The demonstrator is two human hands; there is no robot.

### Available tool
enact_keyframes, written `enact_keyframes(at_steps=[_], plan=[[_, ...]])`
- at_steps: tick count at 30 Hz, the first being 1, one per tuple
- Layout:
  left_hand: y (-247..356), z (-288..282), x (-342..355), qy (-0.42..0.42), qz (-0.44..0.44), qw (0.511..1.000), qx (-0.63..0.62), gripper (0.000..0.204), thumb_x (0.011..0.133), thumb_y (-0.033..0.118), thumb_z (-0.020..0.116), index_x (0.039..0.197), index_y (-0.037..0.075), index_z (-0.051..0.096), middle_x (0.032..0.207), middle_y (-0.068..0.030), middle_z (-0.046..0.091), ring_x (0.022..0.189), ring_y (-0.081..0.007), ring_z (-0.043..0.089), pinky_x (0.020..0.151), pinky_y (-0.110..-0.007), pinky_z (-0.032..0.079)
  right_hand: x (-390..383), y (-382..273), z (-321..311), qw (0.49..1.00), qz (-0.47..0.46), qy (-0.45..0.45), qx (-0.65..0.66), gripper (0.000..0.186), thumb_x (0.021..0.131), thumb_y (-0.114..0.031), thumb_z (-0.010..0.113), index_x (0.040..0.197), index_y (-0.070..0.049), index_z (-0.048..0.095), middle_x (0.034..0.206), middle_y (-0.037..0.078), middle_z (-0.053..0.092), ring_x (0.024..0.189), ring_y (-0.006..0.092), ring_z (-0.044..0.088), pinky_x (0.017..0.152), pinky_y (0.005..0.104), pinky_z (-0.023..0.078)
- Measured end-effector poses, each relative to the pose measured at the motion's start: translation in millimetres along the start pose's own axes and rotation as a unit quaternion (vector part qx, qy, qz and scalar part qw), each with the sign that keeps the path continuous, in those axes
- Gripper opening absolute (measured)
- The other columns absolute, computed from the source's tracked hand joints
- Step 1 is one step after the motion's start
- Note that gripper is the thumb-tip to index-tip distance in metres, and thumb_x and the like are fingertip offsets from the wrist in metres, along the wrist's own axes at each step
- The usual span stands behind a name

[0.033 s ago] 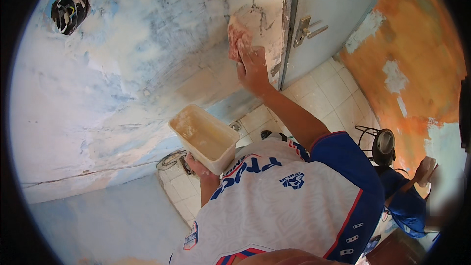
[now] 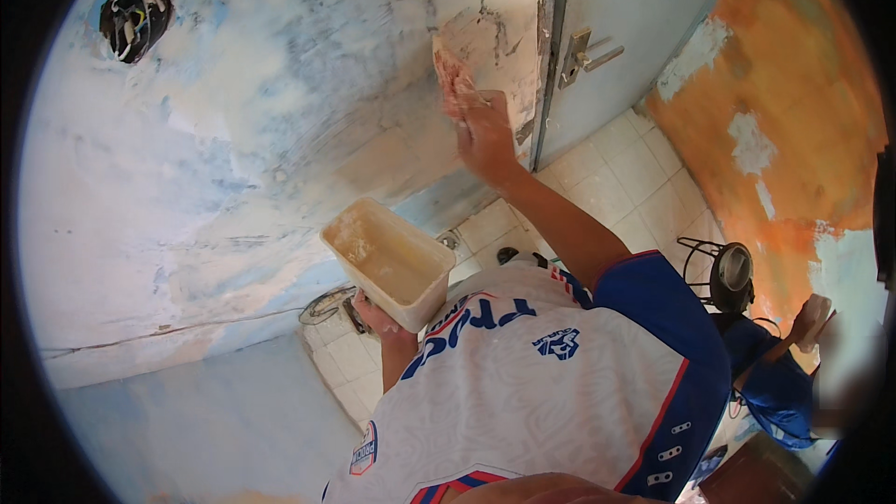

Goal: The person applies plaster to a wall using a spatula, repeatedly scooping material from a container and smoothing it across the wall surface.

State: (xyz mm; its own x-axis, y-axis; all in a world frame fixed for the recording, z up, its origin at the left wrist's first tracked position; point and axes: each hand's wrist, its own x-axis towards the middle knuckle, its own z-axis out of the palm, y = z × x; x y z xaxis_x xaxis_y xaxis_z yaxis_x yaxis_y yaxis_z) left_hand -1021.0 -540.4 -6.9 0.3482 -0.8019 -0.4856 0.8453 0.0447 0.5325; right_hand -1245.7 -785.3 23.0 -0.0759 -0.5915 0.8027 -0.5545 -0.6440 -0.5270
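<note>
My right hand (image 2: 487, 135) grips a reddish, putty-smeared spreader (image 2: 454, 79) against or just off the patchy wall (image 2: 308, 75); I cannot tell whether it touches. It is tilted nearly edge-on, left of the door frame. Lower down, my left hand (image 2: 375, 314) holds a cream rectangular plastic tub (image 2: 392, 252) from below and the side, in front of my body. Whitish residue coats the tub's inner wall. The tub hides some of my left fingers. Pale filler, bluish patches and dark streaks cover the wall.
A hole with loose wires (image 2: 136, 21) opens at upper left. On the right are a grey door (image 2: 644, 28) with a handle (image 2: 590, 58), an orange wall (image 2: 784, 112) and a round dark lamp-like object (image 2: 733, 271). A co-worker's hand (image 2: 810, 322) is near that wall. Pale tiles (image 2: 616, 177) cover the floor.
My right hand has turned slightly, so the spreader shows narrower, more edge-on. The tub and my left hand have stayed in place.
</note>
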Motion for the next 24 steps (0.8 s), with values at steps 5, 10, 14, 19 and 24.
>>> enact_keyframes(at_steps=[5, 10, 14, 19, 24], plan=[[22.1, -7.4, -2.1, -0.017, 0.043, 0.999, 0.005, 0.051, 0.098, 0.031, 0.039, 0.134, -0.003, 0.049, 0.13, -0.0202, 0.06, 0.114, -0.0355, 0.062, 0.097, -0.048, 0.053, 52.7, 5.5, -46.3, 0.979, 0.075, 0.162, -0.103, 0.037, 0.093, 0.0, 0.056, 0.129, -0.003, 0.065, 0.086, 0.013, 0.063, 0.085, 0.0297, 0.056, 0.078, 0.0391, 0.048], [43.0, 13.8, -26.8, -0.034, 0.042, 0.997, -0.059, 0.049, 0.09, 0.018, 0.046, 0.131, -0.007, 0.051, 0.12, -0.0235, 0.064, 0.101, -0.0371, 0.068, 0.088, -0.047, 0.059, 64.5, 18.1, -16.4, 0.979, 0.074, 0.089, -0.165, 0.055, 0.086, -0.002, 0.058, 0.141, 0.001, 0.055, 0.091, 0.018, 0.059, 0.09, 0.0371, 0.052, 0.078, 0.045, 0.044], [63.9, -51.7, -12.0, -0.07, 0.047, 0.996, -0.025, 0.061, 0.099, 0.042, 0.029, 0.144, 0.005, 0.046, 0.145, -0.0139, 0.051, 0.13, -0.0335, 0.052, 0.108, -0.049, 0.044, 15.7, -58.3, 12.9, 0.99, 0.121, 0.07, -0.034, 0.04, 0.092, 0.0, 0.057, 0.132, 0.001, 0.06, 0.083, 0.014, 0.063, 0.089, 0.0295, 0.06, 0.075, 0.0367, 0.051], [86.9, -99.4, -16.1, -0.097, 0.062, 0.993, -0.016, 0.058, 0.101, 0.041, 0.028, 0.142, 0.004, 0.047, 0.14, -0.0144, 0.054, 0.126, -0.0332, 0.056, 0.106, -0.049, 0.047, -31.6, -13.0, -16.6, 0.889, 0.378, 0.149, 0.211, 0.022, 0.097, -0.001, 0.053, 0.117, 0.006, 0.059, 0.104, 0.014, 0.067, 0.099, 0.022, 0.067, 0.076, 0.0316, 0.057], [106.4, -106.6, -24.2, -0.058, 0.073, 0.996, 0.005, 0.053, 0.102, 0.036, 0.029, 0.14, 0.005, 0.048, 0.138, -0.0138, 0.056, 0.123, -0.0334, 0.058, 0.103, -0.049, 0.05, -14.8, 127.0, -27.5, 0.712, 0.516, 0.242, 0.41, 0.011, 0.098, -0.002, 0.054, 0.106, 0.005, 0.057, 0.101, 0.016, 0.063, 0.088, 0.0223, 0.065, 0.082, 0.0375, 0.063]])
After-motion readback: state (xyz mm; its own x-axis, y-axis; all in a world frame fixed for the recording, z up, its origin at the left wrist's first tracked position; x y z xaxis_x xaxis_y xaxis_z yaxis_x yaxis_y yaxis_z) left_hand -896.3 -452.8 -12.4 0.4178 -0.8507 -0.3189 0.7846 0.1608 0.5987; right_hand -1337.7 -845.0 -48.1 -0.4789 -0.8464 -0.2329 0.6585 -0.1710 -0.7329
